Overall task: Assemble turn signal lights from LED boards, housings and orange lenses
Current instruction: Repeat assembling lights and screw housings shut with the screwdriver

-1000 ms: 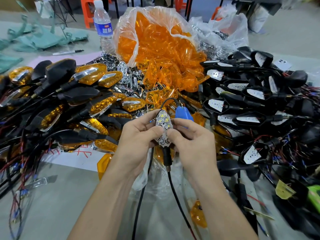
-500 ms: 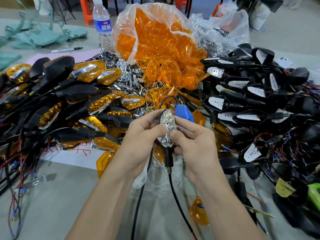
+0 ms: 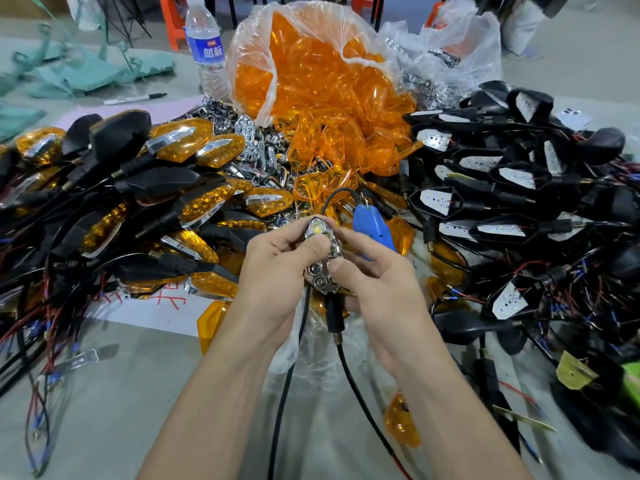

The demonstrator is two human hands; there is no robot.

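Along the left of the bench (image 3: pixel 121 393) lies your heap of finished lights (image 3: pixel 194 209), black housings with orange lenses already on, so a good share of the job looks done. Your left hand (image 3: pixel 277 271) grips the half-built light (image 3: pixel 323 268) from its left side, with the thumb pressed across the middle of the shiny reflector face. That light sits between both hands at the near middle of the bench, its black cable hanging toward you. It carries no orange lens yet, so I judge you are seating the reflector, with the lens left to fit. Your right hand (image 3: pixel 377 282) pinches the light's right edge, thumb low on the face and fingers curled under. Just beyond that hand shows a blue tool (image 3: pixel 372 230), and farther back is the open bag of orange lenses (image 3: pixel 322 81), very full. On the right a big heap of housings with white LED boards (image 3: pixel 502 202) waits, so much remains. Since half a second ago your left thumb has slid up over the bright cells, leaving only the top one showing, and the light has leaned slightly left.
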